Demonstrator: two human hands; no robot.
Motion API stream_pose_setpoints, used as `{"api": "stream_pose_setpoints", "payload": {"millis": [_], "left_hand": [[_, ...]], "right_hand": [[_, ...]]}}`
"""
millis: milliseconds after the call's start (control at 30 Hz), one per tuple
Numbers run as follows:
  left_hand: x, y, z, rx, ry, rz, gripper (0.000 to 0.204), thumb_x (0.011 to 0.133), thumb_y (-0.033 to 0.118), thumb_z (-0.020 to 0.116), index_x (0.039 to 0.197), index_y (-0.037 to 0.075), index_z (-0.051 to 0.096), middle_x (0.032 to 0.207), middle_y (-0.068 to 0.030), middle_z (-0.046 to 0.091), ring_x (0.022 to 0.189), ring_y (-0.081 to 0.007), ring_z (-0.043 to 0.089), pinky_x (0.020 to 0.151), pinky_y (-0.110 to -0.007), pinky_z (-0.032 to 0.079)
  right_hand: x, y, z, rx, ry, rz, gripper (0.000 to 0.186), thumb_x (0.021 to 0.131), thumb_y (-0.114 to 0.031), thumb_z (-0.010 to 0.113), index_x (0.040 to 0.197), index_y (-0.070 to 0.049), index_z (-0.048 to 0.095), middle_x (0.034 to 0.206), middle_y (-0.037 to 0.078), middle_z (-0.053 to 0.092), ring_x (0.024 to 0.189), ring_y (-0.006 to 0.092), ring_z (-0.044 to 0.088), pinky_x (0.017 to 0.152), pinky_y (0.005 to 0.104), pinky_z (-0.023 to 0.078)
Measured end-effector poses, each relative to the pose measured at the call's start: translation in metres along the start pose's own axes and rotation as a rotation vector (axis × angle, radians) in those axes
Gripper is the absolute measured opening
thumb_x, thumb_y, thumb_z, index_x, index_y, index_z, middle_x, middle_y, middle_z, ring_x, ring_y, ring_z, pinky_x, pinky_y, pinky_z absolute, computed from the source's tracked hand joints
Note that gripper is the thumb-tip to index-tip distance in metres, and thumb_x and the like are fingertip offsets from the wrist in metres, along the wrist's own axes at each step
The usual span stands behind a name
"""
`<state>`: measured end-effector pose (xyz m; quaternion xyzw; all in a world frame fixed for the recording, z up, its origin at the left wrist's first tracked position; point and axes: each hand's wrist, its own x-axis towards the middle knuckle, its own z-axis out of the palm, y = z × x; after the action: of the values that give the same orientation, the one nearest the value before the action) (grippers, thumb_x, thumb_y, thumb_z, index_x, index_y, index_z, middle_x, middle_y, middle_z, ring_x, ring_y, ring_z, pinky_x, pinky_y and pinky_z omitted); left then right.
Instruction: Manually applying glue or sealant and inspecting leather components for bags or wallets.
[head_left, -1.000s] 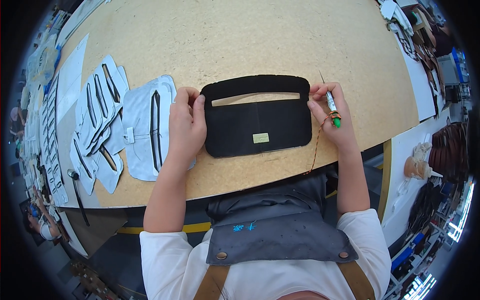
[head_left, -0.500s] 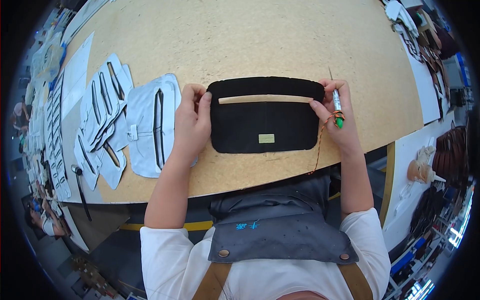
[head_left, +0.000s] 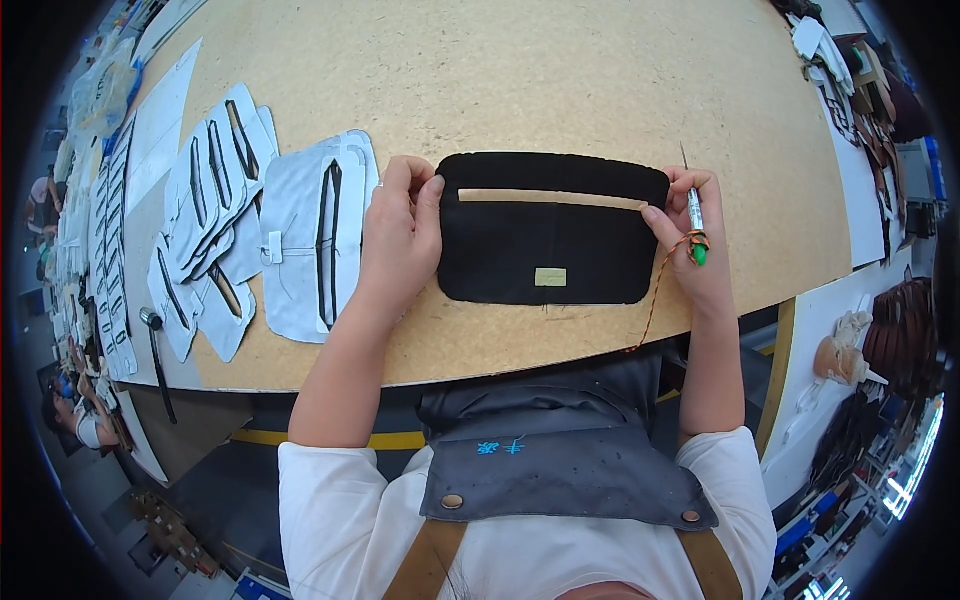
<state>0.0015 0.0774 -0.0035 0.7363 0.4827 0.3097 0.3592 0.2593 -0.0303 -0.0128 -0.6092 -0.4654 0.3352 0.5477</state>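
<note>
A black fabric panel (head_left: 500, 250) with rounded corners lies between my hands, a beige strip (head_left: 545, 199) across its upper part and a small yellowish label (head_left: 550, 277) below. My left hand (head_left: 402, 225) is closed on the panel's upper left edge, thumb on top. At the upper right corner, my right hand (head_left: 697, 240) pinches the panel, its thumb by the strip's end. That hand also keeps a slim awl-like tool (head_left: 696, 218), with a pale barrel, green end and thin metal point, against its fingers. An orange-and-black cord (head_left: 655, 300) hangs from the tool.
Grey-white slotted pieces (head_left: 300, 240) lie left of my left hand, with more slotted pieces (head_left: 205, 190) piled beyond. A black-handled tool (head_left: 158, 360) rests at the table's left edge. On the right stand a bottle with a nozzle (head_left: 845, 362) and brown strips (head_left: 897, 315).
Both hands and the black panel sit slightly farther right in the view, and the table's contents have shifted with the camera. The grip on the panel looks the same.
</note>
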Motion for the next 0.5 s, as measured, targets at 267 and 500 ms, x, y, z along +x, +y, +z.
{"api": "stream_pose_setpoints", "payload": {"millis": [267,500], "left_hand": [[-0.0019,0.0015,-0.0015,0.046,-0.007,0.041,0.007,0.090,0.008,0.050,0.090,0.001,0.049,0.076,-0.0111,0.052,0.066,-0.0218,0.046,0.062,-0.032,0.039],[0.0002,-0.0034,-0.0006,-0.065,-0.043,-0.023,0.008,0.090,0.010,0.050,0.091,0.002,0.049,0.074,-0.0089,0.051,0.063,-0.0176,0.044,0.059,-0.030,0.038]], "right_hand": [[-0.0039,-0.0010,-0.0052,-0.079,-0.001,-0.005,0.032,0.079,0.003,0.064,0.097,-0.010,0.040,0.108,0.006,0.046,0.073,0.0031,0.039,0.063,0.0173,0.038],[-0.0021,-0.0012,-0.0043,-0.063,0.011,0.017,0.031,0.080,0.002,0.064,0.097,-0.010,0.041,0.108,0.005,0.046,0.074,0.0035,0.040,0.065,0.0180,0.039]]}}
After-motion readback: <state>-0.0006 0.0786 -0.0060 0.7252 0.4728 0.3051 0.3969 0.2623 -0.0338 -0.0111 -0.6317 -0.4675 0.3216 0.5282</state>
